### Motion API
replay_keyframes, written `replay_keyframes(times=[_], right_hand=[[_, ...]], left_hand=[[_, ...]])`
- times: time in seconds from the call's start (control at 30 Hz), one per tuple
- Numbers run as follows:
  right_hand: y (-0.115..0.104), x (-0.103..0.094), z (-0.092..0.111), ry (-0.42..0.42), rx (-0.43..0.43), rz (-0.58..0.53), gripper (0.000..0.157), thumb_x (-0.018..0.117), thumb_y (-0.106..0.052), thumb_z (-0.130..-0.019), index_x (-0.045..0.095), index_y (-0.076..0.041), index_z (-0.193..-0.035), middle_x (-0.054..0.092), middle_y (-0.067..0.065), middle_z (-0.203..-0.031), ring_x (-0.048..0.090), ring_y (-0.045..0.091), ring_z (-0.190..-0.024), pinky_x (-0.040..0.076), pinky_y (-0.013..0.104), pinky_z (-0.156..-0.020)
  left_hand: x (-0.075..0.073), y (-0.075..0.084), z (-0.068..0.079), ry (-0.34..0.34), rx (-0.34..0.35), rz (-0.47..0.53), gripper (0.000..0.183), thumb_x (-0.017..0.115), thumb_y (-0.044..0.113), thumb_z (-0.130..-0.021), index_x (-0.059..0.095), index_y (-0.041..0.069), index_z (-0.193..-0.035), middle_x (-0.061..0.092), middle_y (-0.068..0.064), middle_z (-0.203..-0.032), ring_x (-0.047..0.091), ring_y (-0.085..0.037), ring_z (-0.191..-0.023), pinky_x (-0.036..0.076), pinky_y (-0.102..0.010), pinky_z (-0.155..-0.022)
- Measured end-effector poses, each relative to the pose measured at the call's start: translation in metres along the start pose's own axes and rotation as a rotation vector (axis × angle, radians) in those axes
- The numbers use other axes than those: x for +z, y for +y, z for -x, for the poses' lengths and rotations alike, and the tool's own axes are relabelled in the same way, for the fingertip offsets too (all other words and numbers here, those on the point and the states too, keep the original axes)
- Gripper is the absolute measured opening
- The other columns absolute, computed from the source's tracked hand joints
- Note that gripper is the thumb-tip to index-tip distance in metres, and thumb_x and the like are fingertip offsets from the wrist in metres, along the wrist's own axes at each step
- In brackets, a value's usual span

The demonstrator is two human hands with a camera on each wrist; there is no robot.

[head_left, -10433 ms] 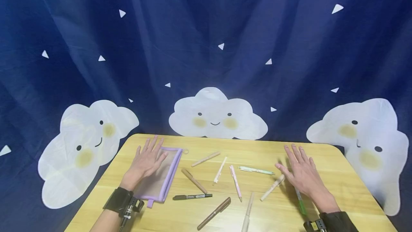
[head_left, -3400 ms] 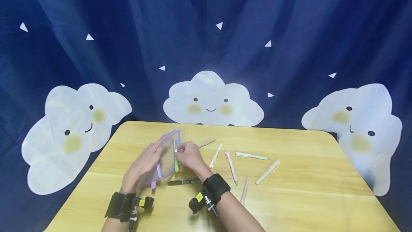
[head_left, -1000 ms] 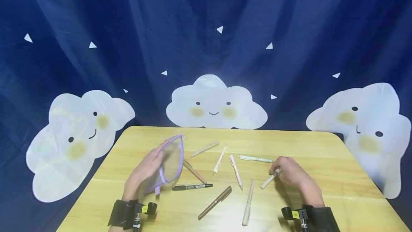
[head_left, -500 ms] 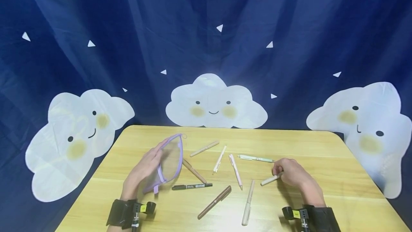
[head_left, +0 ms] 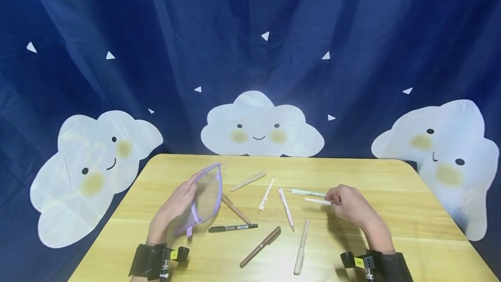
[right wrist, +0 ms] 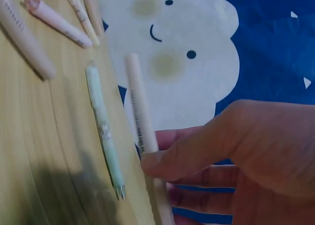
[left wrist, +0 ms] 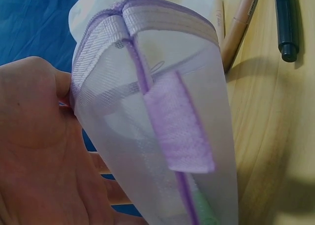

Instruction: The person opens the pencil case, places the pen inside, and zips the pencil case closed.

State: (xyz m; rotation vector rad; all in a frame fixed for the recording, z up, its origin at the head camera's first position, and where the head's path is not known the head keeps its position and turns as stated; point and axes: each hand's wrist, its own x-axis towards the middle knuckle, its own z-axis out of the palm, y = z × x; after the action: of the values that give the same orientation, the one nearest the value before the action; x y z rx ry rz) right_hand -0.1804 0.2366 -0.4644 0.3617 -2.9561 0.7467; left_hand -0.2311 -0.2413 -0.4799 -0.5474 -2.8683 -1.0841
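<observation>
My left hand [head_left: 178, 201] grips one side of a purple-edged mesh pencil pouch [head_left: 207, 195], whose mouth gapes toward the right. In the left wrist view a thumb is at the pouch's rim and fingers lie behind its mesh. Something green [left wrist: 203, 205] shows through the mesh low down. Above the table's right half, my right hand [head_left: 354, 206] pinches a cream pen [right wrist: 139, 107] between thumb and fingers; its far end points left. Just beyond that hand lies a mint-green pen [right wrist: 104, 131], partly hidden by it in the head view.
Scattered on the wooden table [head_left: 375, 173] are a black marker [head_left: 232, 228], a brown pen [head_left: 260, 247], a tan pen [head_left: 236, 210], a beige pen [head_left: 248, 182], a white pen [head_left: 267, 195], a pink pen [head_left: 286, 210] and another cream pen [head_left: 301, 247]. A dark blue curtain [head_left: 250, 55] hangs behind.
Earlier a green marker went to the pouch's mouth in my right hand. Since then that hand has returned right, taken the cream pen and lifted it, turning it leftward. The left hand keeps its place.
</observation>
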Motion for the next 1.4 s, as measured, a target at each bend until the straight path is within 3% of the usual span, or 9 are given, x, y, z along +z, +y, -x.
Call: replay_keyframes(times=[0.6,0.97,1.2,1.4], right_hand=[[-0.031,0.014,-0.014,0.176,-0.074,-0.02,0.014,0.069,-0.002,-0.081,0.071,-0.003,-0.094,0.055,-0.002,-0.068,0.049,0.012,-0.058,0.045,0.029,-0.052],[-0.064,0.024,-0.029,0.152,-0.062,-0.038,0.013,0.065,-0.006,-0.085,0.069,-0.004,-0.098,0.064,0.0,-0.071,0.055,0.01,-0.059,0.05,0.03,-0.053],[-0.09,0.031,-0.042,0.086,-0.044,-0.125,0.021,0.066,-0.008,-0.088,0.07,-0.002,-0.108,0.068,0.002,-0.075,0.056,0.008,-0.055,0.05,0.027,-0.047],[-0.115,0.049,-0.054,0.056,-0.069,-0.223,0.025,0.065,-0.008,-0.09,0.069,0.0,-0.113,0.07,0.005,-0.079,0.059,0.007,-0.055,0.052,0.022,-0.042]], left_hand=[[0.002,0.002,0.0,-0.01,-0.012,0.016,0.048,0.026,0.017,-0.109,0.028,0.011,-0.156,0.03,-0.017,-0.158,0.026,-0.045,-0.14,0.021,-0.066,-0.111],[0.002,-0.001,0.002,0.005,-0.01,0.01,0.047,0.027,0.015,-0.109,0.03,0.009,-0.155,0.031,-0.018,-0.157,0.028,-0.046,-0.138,0.022,-0.065,-0.111],[0.003,-0.002,0.002,-0.005,-0.017,0.012,0.047,0.025,0.016,-0.109,0.029,0.008,-0.156,0.029,-0.018,-0.158,0.027,-0.046,-0.139,0.021,-0.065,-0.111],[0.001,-0.001,0.002,-0.007,-0.012,0.006,0.048,0.024,0.017,-0.109,0.029,0.007,-0.156,0.029,-0.019,-0.158,0.026,-0.046,-0.139,0.021,-0.064,-0.112]])
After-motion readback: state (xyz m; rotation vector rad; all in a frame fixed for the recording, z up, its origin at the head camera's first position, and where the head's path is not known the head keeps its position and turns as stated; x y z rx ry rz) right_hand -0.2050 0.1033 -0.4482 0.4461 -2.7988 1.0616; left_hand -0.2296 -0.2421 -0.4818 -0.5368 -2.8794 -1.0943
